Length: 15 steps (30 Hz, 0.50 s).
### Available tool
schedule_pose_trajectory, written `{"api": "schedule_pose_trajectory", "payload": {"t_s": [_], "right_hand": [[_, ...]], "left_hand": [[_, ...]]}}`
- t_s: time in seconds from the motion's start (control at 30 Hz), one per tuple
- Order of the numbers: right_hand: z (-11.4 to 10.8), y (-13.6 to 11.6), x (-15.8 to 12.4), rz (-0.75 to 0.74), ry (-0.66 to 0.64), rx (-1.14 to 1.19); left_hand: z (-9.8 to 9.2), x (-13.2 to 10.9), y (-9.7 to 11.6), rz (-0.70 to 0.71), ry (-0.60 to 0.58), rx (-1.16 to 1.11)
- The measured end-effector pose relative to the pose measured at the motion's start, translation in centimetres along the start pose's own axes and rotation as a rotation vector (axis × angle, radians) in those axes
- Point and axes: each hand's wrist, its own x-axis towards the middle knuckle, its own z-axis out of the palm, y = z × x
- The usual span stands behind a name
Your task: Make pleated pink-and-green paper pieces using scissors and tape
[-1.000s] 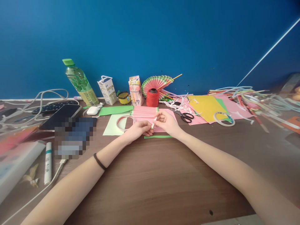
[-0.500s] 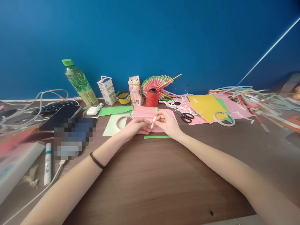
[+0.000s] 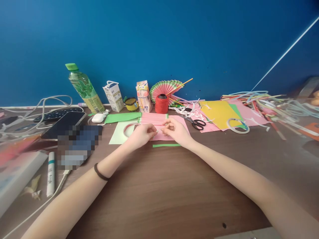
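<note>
My left hand (image 3: 144, 135) is closed, its thumb and fingertips pinched together at a tiny pale bit too small to name. Across a narrow gap, my right hand (image 3: 176, 132) has its fingers bent and drawn together; what they hold, if anything, I cannot make out. Both hover above a sheet of pink paper (image 3: 183, 123). Behind them lies a pleated pink paper (image 3: 153, 118) with green edges. A roll of tape (image 3: 127, 129) rests on a pale green sheet (image 3: 116, 136) beside my left hand. In front lies a thin green paper strip (image 3: 165, 145).
Black-handled scissors (image 3: 198, 124) lie right of my hands. Behind stand a red thread spool (image 3: 161, 103), a folded paper fan (image 3: 164, 89), cartons and a green bottle (image 3: 86, 88). Yellow paper (image 3: 215, 113) lies right; phones, cables and a marker (image 3: 51, 174) lie left.
My left hand has drawn back slightly left and its fingers have closed into a pinch. The white strip seen between my hands now hardly shows. My right hand has barely moved.
</note>
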Motion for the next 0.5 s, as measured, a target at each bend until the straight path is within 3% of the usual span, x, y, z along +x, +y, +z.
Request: {"api": "schedule_pose_trajectory", "payload": {"t_s": [0.17,0.3,0.5], "right_hand": [[0.1,-0.5,-0.4,-0.119,-0.238,-0.355],[0.6,-0.7,-1.0,-0.18,-0.416,-0.45],[0.9,-0.3,-1.2,-0.183,-0.438,-0.393]], "left_hand": [[-1.9,0.4,-0.1,-0.085,0.05,0.045],[-2.7,0.4,-0.1,-0.075,-0.051,0.031],[-3.5,0.0,0.5,-0.086,-0.23,0.059]]}}
